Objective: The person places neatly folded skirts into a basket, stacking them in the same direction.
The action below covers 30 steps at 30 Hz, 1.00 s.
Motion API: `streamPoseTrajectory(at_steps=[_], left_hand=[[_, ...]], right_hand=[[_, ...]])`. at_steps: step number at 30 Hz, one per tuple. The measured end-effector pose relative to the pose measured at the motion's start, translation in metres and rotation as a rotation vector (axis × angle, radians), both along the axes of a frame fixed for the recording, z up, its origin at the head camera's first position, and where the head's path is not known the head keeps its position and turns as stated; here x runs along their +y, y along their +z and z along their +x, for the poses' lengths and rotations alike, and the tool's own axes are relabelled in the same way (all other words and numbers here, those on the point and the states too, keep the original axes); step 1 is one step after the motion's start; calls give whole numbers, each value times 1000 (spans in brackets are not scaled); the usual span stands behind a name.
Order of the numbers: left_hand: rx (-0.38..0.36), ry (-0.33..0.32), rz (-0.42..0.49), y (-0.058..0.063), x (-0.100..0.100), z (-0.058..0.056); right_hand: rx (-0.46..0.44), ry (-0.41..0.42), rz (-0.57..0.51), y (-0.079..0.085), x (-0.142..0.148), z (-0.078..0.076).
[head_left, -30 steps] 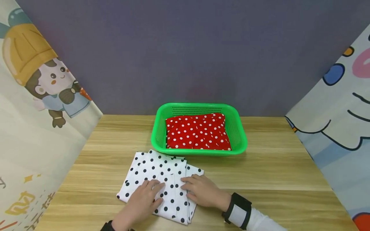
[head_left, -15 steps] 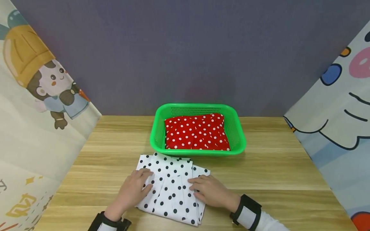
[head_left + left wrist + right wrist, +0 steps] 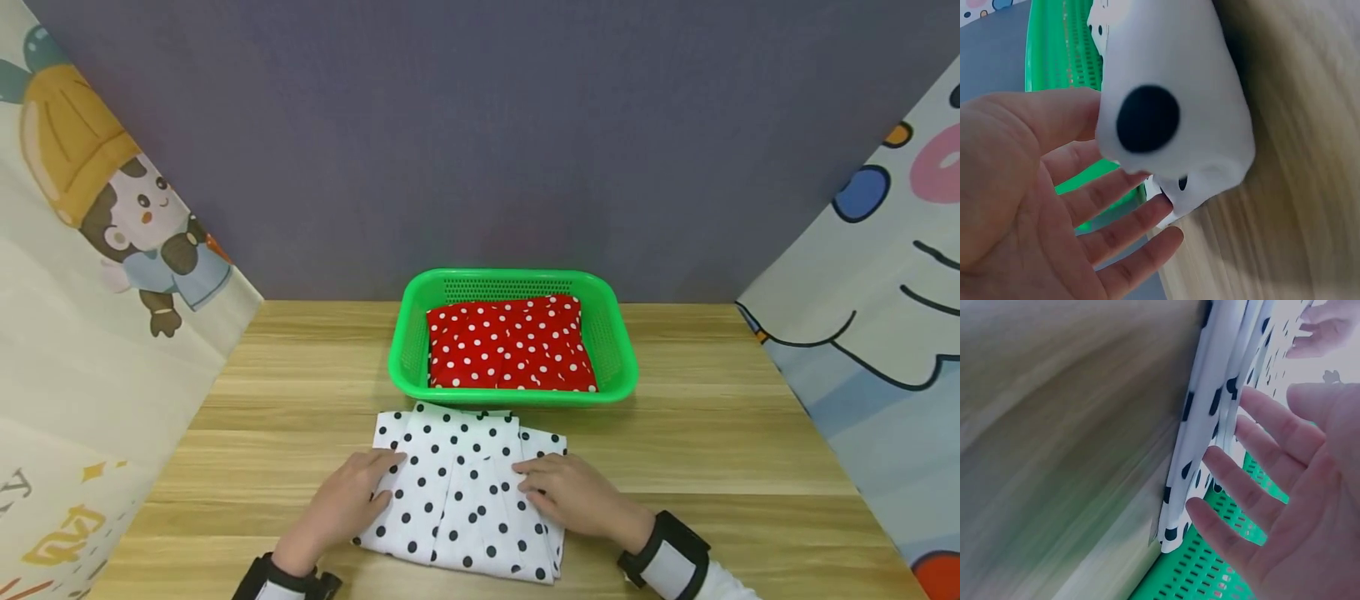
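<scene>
A folded white cloth with black dots (image 3: 480, 500) lies on the table in front of the green basket. On its left side rests my left hand (image 3: 343, 497), fingertips on the cloth's left part. The left wrist view shows the left fingers (image 3: 1125, 234) loosely extended against the folded edge (image 3: 1175, 81), which hides the thumb's tip. My right hand (image 3: 577, 496) lies at the opposite side, its fingertips touching the right part. In the right wrist view, straight, spread fingers (image 3: 1238, 487) meet the cloth's layered edge (image 3: 1210, 406).
A green plastic basket (image 3: 626, 379) stands just behind the cloth. It contains a folded red cloth with white dots (image 3: 510, 346). The wooden table (image 3: 712, 433) meets a grey panel (image 3: 487, 150) at the back, with cartoon-printed sheets on both sides.
The white cloth has slid to the right, with the right hand shifting along with it. The left hand has moved back from the cloth's middle to its left side.
</scene>
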<state>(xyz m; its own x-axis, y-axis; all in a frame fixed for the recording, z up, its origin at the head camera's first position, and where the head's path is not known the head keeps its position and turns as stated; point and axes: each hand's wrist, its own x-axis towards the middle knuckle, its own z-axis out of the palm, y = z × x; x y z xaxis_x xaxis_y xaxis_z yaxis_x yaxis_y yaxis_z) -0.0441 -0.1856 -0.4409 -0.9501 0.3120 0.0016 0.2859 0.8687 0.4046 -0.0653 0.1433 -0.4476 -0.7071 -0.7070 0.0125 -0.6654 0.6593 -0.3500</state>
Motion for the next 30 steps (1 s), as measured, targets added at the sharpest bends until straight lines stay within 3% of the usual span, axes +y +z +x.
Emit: streamPoseTrajectory(at_steps=[14, 22, 30], left_hand=[[1, -93, -33, -2, 23, 11], [54, -132, -50, -4, 35, 11], [18, -133, -61, -6, 45, 9]], right_hand=[[8, -98, -31, 5, 24, 7], [-29, -170, -18, 3, 36, 5], [-63, -232, -10, 4, 45, 8]])
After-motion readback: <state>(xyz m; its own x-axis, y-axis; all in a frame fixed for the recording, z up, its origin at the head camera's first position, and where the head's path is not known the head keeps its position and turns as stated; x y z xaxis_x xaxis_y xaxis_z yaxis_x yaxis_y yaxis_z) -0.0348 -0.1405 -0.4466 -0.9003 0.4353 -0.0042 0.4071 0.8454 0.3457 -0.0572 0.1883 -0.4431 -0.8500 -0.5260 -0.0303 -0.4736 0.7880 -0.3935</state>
